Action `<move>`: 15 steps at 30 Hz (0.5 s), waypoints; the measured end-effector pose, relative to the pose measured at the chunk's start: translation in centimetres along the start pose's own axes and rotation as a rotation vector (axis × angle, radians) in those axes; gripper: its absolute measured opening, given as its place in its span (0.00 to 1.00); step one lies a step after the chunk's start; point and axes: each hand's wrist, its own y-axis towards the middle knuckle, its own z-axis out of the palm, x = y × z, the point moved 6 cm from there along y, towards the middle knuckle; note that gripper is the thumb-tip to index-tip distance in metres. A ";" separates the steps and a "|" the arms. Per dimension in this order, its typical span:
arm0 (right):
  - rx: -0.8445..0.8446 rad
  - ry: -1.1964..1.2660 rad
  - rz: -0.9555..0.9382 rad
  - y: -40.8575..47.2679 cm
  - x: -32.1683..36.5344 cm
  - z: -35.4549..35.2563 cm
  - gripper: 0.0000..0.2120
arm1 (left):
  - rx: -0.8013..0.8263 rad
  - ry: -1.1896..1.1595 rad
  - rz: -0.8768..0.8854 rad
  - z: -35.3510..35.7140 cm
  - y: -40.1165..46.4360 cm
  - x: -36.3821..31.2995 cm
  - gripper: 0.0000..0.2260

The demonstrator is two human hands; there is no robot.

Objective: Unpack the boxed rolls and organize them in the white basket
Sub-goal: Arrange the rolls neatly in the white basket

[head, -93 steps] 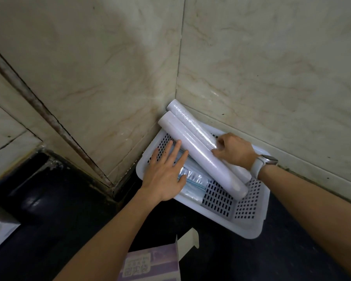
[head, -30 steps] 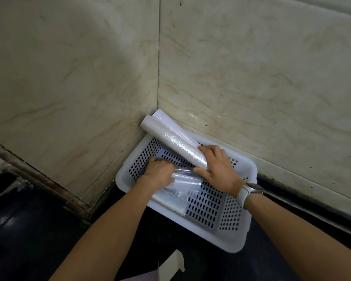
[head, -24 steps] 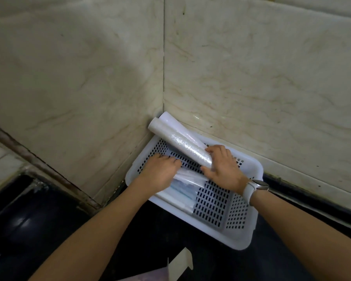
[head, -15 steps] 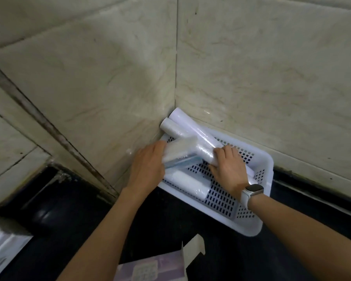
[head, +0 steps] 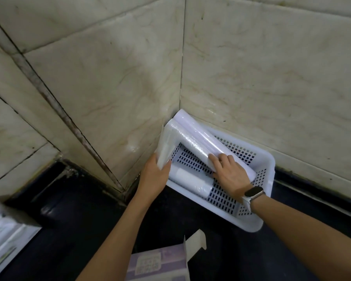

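Observation:
A white perforated basket (head: 265, 203) sits on the dark counter, pushed into the tiled corner. Two long white rolls (head: 197, 138) lie diagonally across it, their far ends resting on the rim by the corner. My right hand (head: 230, 175) presses flat on their near ends. A short white roll (head: 190, 180) lies on the basket floor by the front wall. My left hand (head: 155, 176) grips a flat plastic-wrapped pack (head: 165, 148) and holds it upright against the basket's left wall.
An open purple-and-white carton (head: 160, 264) lies on the counter in front of the basket, one flap raised. Another white package (head: 2, 242) sits at the far left edge. Marble-look wall tiles enclose the basket on two sides.
My left hand has lifted the wrapped pack off the basket floor and swung it upright to the left wall. The short roll beneath is now uncovered. My right hand stays on the long rolls.

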 end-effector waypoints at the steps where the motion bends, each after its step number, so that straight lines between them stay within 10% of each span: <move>1: -0.004 0.003 0.013 0.2 -0.2 -0.1 0.26 | -0.001 -0.015 -0.011 0.0 0.0 0.0 0.07; 9: -0.077 0.116 0.059 -0.4 -0.2 -2.3 0.21 | 0.159 -0.448 -0.197 0.7 -0.7 0.2 0.12; 12: -0.124 0.686 0.117 -0.8 0.9 -5.7 0.22 | 0.349 -0.546 -0.201 1.8 -1.5 -0.2 0.11; 15: 0.196 1.247 0.118 -1.0 4.1 -7.9 0.33 | 0.459 -0.111 -0.040 2.9 -2.4 -1.2 0.06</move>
